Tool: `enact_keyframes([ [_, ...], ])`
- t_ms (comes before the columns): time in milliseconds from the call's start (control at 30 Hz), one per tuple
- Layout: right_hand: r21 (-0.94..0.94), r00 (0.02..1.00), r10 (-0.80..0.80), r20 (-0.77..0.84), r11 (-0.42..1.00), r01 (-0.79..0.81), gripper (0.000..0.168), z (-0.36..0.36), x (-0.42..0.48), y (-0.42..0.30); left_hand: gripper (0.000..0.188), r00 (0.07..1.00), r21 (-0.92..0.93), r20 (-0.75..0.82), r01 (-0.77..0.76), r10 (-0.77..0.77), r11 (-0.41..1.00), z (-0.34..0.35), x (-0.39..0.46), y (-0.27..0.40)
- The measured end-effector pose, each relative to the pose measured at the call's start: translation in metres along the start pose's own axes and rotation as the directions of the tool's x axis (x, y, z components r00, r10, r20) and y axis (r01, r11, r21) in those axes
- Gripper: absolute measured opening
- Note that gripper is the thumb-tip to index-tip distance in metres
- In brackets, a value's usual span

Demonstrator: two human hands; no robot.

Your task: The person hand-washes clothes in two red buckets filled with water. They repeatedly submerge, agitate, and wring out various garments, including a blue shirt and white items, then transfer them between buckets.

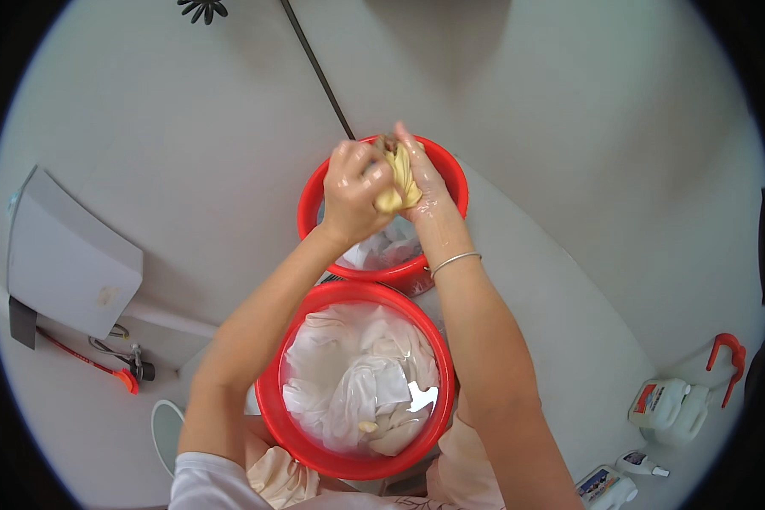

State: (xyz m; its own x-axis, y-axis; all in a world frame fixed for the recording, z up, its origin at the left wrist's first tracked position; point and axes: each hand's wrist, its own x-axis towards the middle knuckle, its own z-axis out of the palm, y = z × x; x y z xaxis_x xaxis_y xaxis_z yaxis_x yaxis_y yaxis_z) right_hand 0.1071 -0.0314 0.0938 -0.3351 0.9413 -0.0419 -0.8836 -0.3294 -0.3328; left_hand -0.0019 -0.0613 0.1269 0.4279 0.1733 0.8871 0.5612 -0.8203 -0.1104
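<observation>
A bunched, wet yellow cloth [400, 182] is squeezed between my two hands above the far red basin [462, 185]. My left hand [357, 188] is curled over it from the left, knuckles up. From the right, my right hand [424, 175] presses against it with the palm, and water glistens on the skin. Whitish cloth [389, 247] lies in the water of that far basin. Nearer to me, a second red basin [264, 408] holds cloudy water with white and beige fabric [357, 389] soaking in it, and a small yellow piece shows near its lower edge.
A dark pole [319, 70] leans behind the far basin. Plastic bottles [663, 408] stand at the right by a red hook-shaped thing [730, 363]. At the left are a white wall-side fixture [76, 255], a valve with hoses [137, 363] and a pale oval object [167, 433].
</observation>
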Motion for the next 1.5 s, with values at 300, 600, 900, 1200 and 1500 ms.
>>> enact_keyframes([
  [300,-0.717,0.958,0.27,0.096,0.686,-0.121,0.016,0.009,-0.017,-0.01,0.024,0.82,-0.147,0.2,-0.516,0.536,0.844,-0.016,-0.018,0.026],
  [600,-0.99,0.992,0.128,-0.016,0.134,-0.033,0.012,0.02,-0.019,-0.011,0.011,0.753,-0.084,0.277,-0.599,0.596,0.796,0.001,-0.035,0.023],
  [900,-0.928,0.979,-0.034,-0.201,0.326,-0.179,0.023,-0.009,0.002,0.006,0.014,0.843,-0.125,0.353,-0.388,0.407,0.913,-0.005,-0.049,0.016],
  [1200,-0.884,0.988,0.109,-0.111,0.443,-0.148,0.073,-0.002,-0.017,0.022,0.014,-0.241,-0.834,0.068,0.519,-0.968,-0.188,-0.098,-0.08,-0.051],
  [1500,-0.989,0.989,-0.058,-0.133,0.073,-0.129,0.046,-0.021,-0.004,0.031,0.013,-0.2,-0.667,-0.568,0.68,-0.799,0.304,-0.486,-0.175,-0.042],
])
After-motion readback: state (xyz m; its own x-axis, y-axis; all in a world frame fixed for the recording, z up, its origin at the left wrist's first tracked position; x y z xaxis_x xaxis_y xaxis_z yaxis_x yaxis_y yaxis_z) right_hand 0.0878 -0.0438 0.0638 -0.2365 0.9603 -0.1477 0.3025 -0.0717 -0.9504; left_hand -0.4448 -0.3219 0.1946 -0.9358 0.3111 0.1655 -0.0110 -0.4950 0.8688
